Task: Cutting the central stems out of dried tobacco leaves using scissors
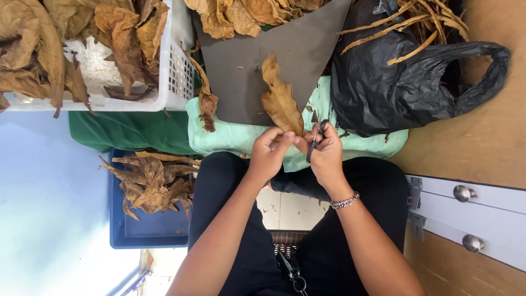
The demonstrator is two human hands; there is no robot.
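Crumpled black plastic bag point(394, 87) slumps at the table's right, dry stems poking out, its top cut off. Grey flat board point(246, 71) lies beside it. On the board's lower edge, a long dried brown leaf point(280, 98), base pinched by the left hand point(269, 151). Right hand point(324, 153) curls around small dark scissors point(315, 140), blades hard to make out.
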